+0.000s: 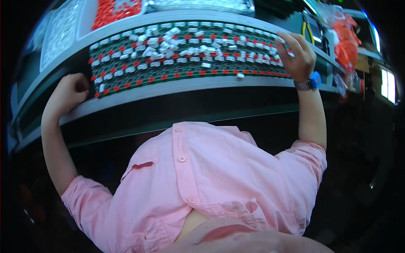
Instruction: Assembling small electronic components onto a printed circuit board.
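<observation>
Long green circuit boards (139, 82) lie side by side in rows across the bench, with red and white connectors fitted along them. Many loose white connectors (162, 44) are heaped on top, thickest left of the middle. My left hand (71, 93) rests by the boards' left end, its fingers curled in; whatever they hold, if anything, is hidden. Over the right end reaches my right hand (298, 55), palm down, fingers bent but apart, with the tips near the connectors. Nothing shows in its grasp. One white connector (240, 76) sits by the front rail.
A pale metal rail (185, 86) runs along the front. Behind the boards stand a bin of red parts (116, 12), a tray of white parts (63, 36) and a clear tray (202, 6). Yellow-handled pliers (309, 31) and orange plastic bags (346, 36) are at the right.
</observation>
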Motion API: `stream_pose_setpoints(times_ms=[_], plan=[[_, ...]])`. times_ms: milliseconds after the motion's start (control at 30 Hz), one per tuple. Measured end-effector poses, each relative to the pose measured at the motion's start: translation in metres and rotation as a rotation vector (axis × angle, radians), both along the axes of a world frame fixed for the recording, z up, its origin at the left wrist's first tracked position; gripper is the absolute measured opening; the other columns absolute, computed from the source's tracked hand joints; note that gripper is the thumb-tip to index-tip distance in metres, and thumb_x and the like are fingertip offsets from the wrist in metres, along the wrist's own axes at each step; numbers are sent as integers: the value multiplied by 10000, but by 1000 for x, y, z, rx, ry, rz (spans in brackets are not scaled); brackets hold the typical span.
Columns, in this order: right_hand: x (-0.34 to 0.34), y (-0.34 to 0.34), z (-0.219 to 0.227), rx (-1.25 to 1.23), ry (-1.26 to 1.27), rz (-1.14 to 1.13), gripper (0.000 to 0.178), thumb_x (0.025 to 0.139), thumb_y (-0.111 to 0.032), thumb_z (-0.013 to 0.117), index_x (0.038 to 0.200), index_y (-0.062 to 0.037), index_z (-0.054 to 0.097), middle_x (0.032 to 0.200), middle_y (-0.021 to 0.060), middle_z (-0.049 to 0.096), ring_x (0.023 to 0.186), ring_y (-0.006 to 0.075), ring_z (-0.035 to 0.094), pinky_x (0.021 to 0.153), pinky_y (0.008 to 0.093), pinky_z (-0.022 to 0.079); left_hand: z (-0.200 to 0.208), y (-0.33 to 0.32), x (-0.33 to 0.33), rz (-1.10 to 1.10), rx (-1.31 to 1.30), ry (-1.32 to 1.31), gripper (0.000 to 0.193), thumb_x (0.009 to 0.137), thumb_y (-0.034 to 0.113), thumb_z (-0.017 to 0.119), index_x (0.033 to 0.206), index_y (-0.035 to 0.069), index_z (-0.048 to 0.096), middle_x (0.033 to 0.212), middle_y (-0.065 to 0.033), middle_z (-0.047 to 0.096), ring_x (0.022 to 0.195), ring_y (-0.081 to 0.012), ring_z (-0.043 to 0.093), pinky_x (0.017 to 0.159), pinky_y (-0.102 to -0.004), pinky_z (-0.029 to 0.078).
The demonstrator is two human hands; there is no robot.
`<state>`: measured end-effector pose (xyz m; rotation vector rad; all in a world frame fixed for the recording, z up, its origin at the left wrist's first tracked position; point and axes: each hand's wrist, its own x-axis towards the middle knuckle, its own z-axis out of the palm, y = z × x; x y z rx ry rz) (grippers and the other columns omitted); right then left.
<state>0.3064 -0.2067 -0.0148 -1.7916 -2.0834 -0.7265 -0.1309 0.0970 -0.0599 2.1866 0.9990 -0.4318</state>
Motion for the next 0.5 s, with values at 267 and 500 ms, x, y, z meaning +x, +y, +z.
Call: stream_pose_setpoints(times_ms=[267, 500], plan=[[-17, 5, 6, -30, -6, 77, 253, 773, -52, 755, 1017, -94, 705, 874, 46, 645, 616, 153, 551, 486, 250, 451, 36, -28, -8, -28, 57, -415, 161, 768, -75, 601, 915, -9, 594, 873, -85, 609, 751, -172, 549, 708, -269, 474], [-45, 23, 19, -120, 7, 129, 270, 751, 31, 704, 996, -82, 708, 870, 41, 636, 621, 152, 542, 476, 251, 440, 61, -69, 38, -267, 287, -688, 199, 777, -98, 610, 954, -8, 609, 941, -93, 623, 820, -192, 585, 750, -273, 502]])
